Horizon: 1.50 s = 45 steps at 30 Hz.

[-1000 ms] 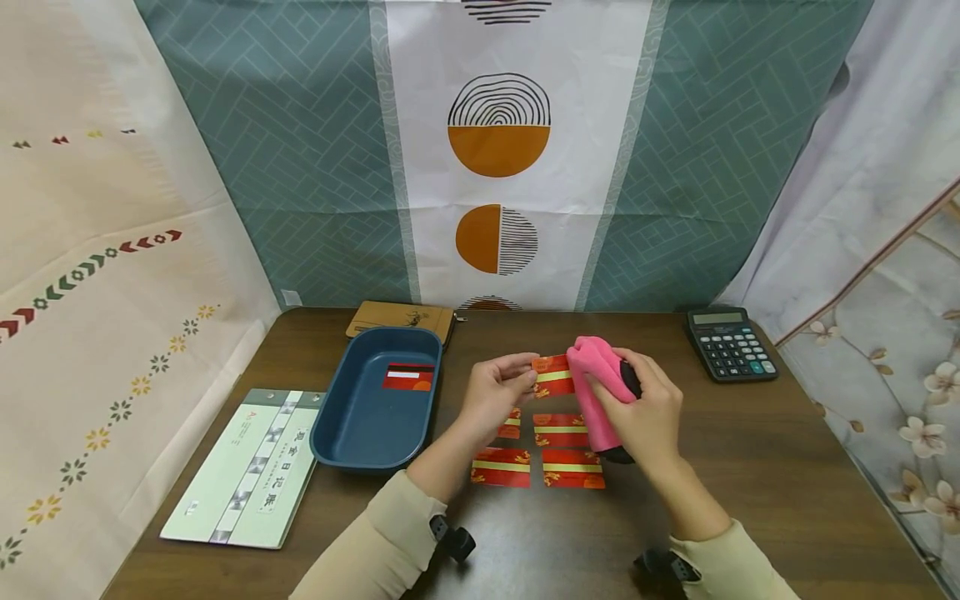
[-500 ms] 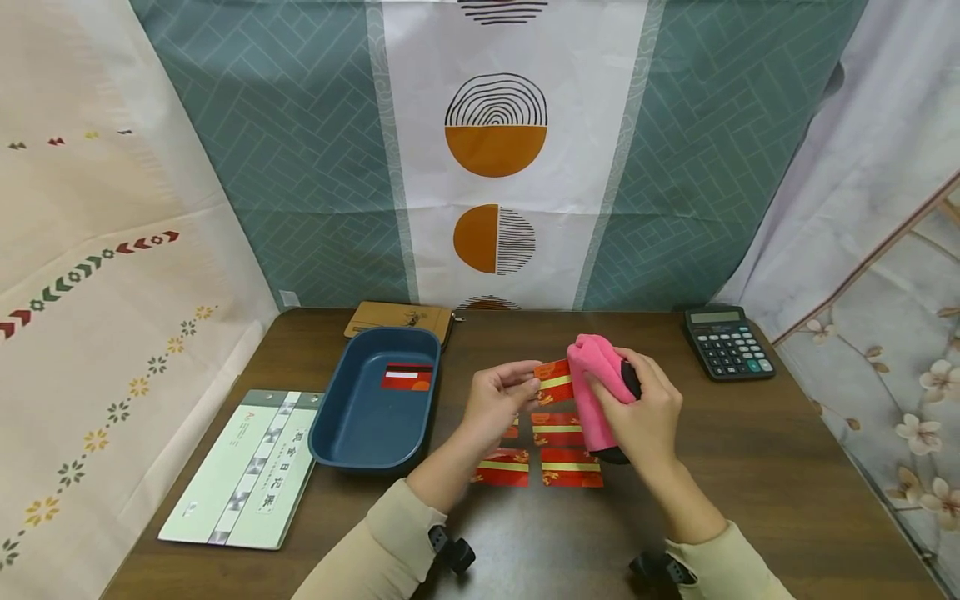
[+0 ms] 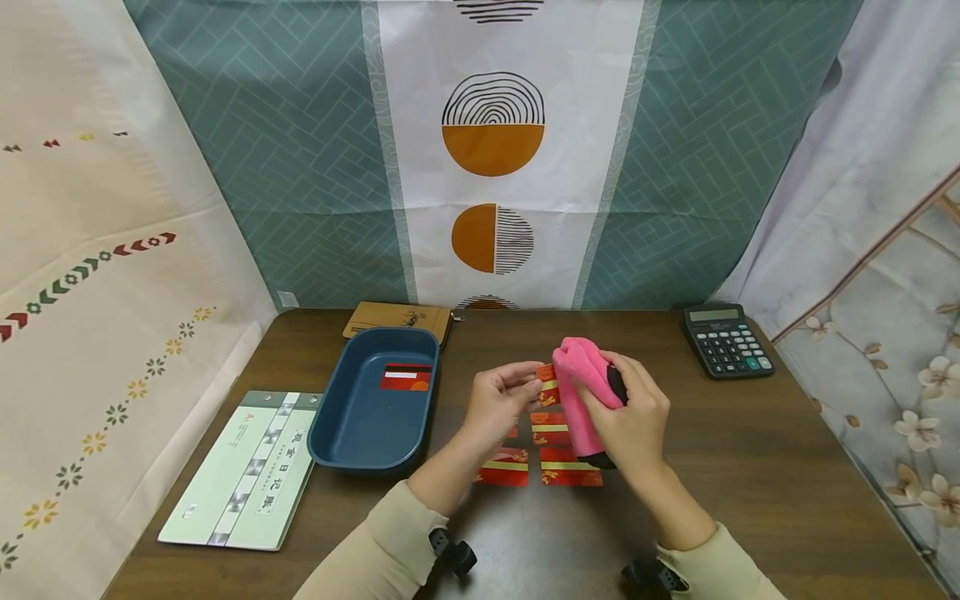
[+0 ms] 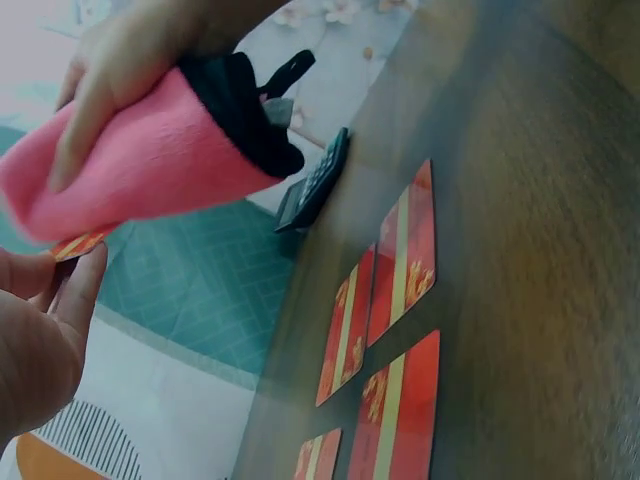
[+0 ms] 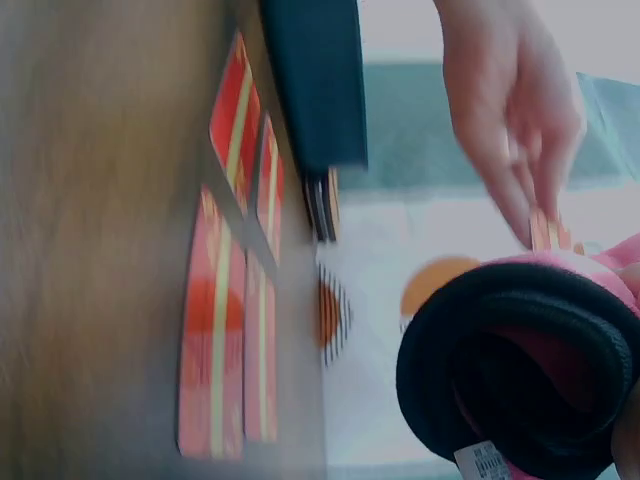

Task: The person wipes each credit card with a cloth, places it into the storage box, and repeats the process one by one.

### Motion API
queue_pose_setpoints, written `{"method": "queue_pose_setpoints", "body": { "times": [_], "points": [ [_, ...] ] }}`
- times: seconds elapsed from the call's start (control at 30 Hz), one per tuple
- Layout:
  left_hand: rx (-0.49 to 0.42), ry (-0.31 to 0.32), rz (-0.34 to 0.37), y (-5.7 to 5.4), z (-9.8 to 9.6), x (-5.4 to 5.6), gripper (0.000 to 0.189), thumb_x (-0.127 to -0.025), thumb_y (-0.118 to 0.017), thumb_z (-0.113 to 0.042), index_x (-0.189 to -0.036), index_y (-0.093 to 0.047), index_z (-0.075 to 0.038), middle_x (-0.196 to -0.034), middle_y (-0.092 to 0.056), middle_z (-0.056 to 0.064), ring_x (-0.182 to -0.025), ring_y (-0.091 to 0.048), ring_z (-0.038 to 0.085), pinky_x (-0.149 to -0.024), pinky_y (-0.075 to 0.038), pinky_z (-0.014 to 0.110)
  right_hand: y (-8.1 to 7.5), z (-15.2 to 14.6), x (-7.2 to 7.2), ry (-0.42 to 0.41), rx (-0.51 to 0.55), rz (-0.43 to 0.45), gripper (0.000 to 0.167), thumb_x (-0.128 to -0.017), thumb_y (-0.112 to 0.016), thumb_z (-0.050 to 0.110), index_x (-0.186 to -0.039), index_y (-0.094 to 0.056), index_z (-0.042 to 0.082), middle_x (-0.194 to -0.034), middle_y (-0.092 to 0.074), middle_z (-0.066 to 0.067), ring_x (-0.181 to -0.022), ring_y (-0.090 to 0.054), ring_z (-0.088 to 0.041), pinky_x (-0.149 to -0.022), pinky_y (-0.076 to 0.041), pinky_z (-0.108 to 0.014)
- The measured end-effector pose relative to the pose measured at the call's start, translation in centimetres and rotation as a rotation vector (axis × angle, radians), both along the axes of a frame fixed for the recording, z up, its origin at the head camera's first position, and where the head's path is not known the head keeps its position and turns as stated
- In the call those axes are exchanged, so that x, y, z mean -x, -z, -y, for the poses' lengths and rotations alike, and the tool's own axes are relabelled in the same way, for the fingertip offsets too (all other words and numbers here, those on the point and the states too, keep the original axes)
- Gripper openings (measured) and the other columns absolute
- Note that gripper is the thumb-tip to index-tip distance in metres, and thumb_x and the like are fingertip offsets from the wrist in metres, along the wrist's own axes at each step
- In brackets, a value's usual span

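Observation:
My left hand [image 3: 497, 408] pinches the left end of a red card [image 3: 548, 387] with a yellow stripe, held up off the table. Over the card's other end lies a folded pink cloth [image 3: 579, 400] with black edging, gripped by my right hand [image 3: 633, 417]. In the right wrist view the cloth's black-edged end [image 5: 500, 300] shows rolled layers and a small white label [image 5: 482, 462]. Below the hands, several matching red cards [image 3: 570, 468] lie in rows on the table; the left wrist partly hides some of them in the head view.
Left of the hands stands a dark blue tray [image 3: 356, 433] with one red card [image 3: 406, 377] in it. A pale green ledger [image 3: 243, 471] lies further left. Behind the tray is a brown notebook [image 3: 397, 318]; a black calculator [image 3: 727, 342] sits at the back right.
The right hand has moved the pink cloth left and slightly down, covering more of the held card. The left hand has shifted the card slightly right and tilted it.

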<state>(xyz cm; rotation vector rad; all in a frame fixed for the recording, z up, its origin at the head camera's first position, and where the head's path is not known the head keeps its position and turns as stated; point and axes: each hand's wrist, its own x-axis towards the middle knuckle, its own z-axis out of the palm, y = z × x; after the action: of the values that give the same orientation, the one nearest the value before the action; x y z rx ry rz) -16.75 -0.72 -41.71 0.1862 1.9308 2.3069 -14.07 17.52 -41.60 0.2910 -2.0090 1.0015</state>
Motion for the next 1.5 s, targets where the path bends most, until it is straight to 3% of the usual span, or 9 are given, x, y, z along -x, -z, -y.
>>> {"method": "queue_pose_setpoints", "body": {
  "times": [0.13, 0.4, 0.67, 1.03, 1.27, 1.4, 1.5],
  "points": [
    [0.027, -0.010, -0.007, 0.0, 0.4, 0.0, 0.025, -0.094, -0.069, -0.001, -0.118, -0.072, 0.004, -0.095, -0.072, 0.011, -0.080, -0.071, 0.012, -0.077, -0.063, 0.035, 0.0, -0.4, 0.1, 0.041, 0.006, 0.006, 0.048, -0.072, -0.090, 0.005, -0.115, -0.069, -0.004, -0.106, -0.071, -0.019, -0.089, -0.068, -0.031, -0.091, -0.043, -0.004],
    [0.002, 0.020, -0.020, 0.0, -0.2, -0.4, 0.026, -0.096, -0.062, 0.007, -0.122, -0.067, 0.009, -0.107, -0.072, 0.021, -0.096, -0.073, 0.027, -0.082, -0.062, 0.039, 0.3, 1.5, -0.7, -0.070, 0.008, 0.001, 0.048, -0.072, -0.090, 0.005, -0.115, -0.069, -0.004, -0.105, -0.071, -0.016, -0.087, -0.069, -0.030, -0.090, -0.047, -0.008],
    [0.145, -0.011, -0.093, -0.2, 1.3, -0.4, 0.022, -0.095, -0.068, 0.000, -0.117, -0.073, 0.001, -0.100, -0.074, 0.016, -0.089, -0.074, 0.022, -0.079, -0.063, 0.039, 0.3, 0.1, -0.2, 0.019, 0.049, -0.044, 0.047, -0.070, -0.091, 0.001, -0.113, -0.071, -0.003, -0.104, -0.072, -0.017, -0.088, -0.068, -0.031, -0.091, -0.046, -0.007],
    [0.183, -0.043, -0.126, -0.3, 3.6, 0.0, 0.029, -0.096, -0.067, 0.000, -0.125, -0.069, -0.002, -0.103, -0.072, 0.016, -0.088, -0.071, 0.023, -0.079, -0.062, 0.031, 0.6, -1.9, 0.4, 0.082, 0.086, -0.035, 0.045, -0.071, -0.091, 0.002, -0.112, -0.072, -0.002, -0.103, -0.073, -0.017, -0.089, -0.067, -0.030, -0.088, -0.045, -0.006],
    [0.212, -0.073, -0.119, -0.6, 4.9, 0.1, 0.025, -0.098, -0.063, -0.001, -0.121, -0.073, -0.003, -0.107, -0.071, 0.013, -0.086, -0.067, 0.019, -0.081, -0.061, 0.028, 0.3, -2.4, 0.5, 0.094, 0.118, -0.021, 0.044, -0.072, -0.090, 0.004, -0.111, -0.073, -0.002, -0.102, -0.073, -0.016, -0.089, -0.066, -0.026, -0.085, -0.047, -0.007],
    [0.240, -0.069, -0.155, -0.4, 5.0, 0.1, 0.027, -0.096, -0.064, 0.004, -0.120, -0.073, -0.003, -0.107, -0.074, 0.012, -0.092, -0.070, 0.023, -0.083, -0.060, 0.028, 0.1, -2.7, 0.5, 0.107, 0.130, 0.001, 0.044, -0.072, -0.090, 0.005, -0.112, -0.072, -0.002, -0.102, -0.073, -0.017, -0.090, -0.064, -0.020, -0.083, -0.047, -0.007],
    [0.210, -0.063, -0.162, -0.1, 5.0, 0.2, 0.023, -0.093, -0.068, 0.004, -0.115, -0.074, 0.002, -0.106, -0.075, 0.015, -0.096, -0.073, 0.030, -0.085, -0.060, 0.030, -0.1, -2.8, 0.5, 0.107, 0.138, 0.010, 0.045, -0.073, -0.090, 0.006, -0.113, -0.073, -0.002, -0.102, -0.073, -0.017, -0.091, -0.063, -0.012, -0.083, -0.047, -0.008]
  ]
}}
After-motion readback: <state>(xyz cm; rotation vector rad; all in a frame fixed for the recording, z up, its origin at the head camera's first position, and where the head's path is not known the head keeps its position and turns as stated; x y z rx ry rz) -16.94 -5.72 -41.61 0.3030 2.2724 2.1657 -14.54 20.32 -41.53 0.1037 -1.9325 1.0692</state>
